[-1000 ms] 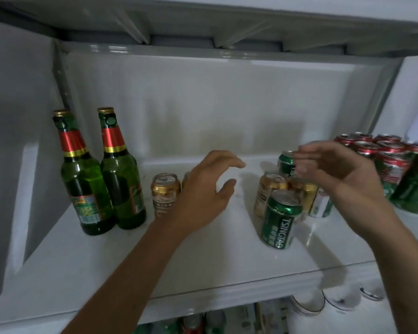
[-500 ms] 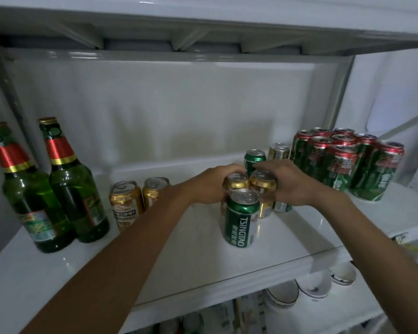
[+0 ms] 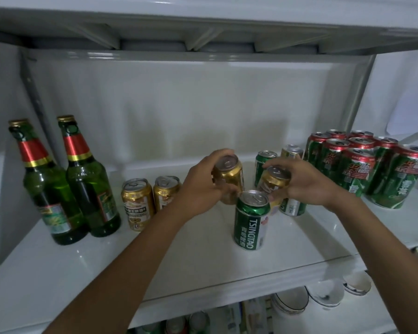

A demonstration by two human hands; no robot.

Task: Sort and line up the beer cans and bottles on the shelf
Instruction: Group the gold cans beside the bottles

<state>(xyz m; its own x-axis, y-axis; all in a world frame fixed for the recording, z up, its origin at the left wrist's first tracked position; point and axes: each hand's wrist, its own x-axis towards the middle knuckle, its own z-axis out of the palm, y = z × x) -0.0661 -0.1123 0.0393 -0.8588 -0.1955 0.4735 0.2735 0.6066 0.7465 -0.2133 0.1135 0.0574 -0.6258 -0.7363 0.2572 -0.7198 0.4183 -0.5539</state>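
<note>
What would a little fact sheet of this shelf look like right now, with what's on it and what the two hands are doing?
left hand: grips a gold can, tilted
right hand: grips another gold can, tilted
front centre: green Tsingtao can, upright, untouched
left end: two green bottles, upright, side by side
beside bottles: two gold cans, standing
right end: cluster of red-topped green cans
behind hands: a green can and a pale can
shelf below: white bowls

White shelf unit (image 3: 58,266) — dim light, bowls (image 3: 323,294) stacked below.
</note>
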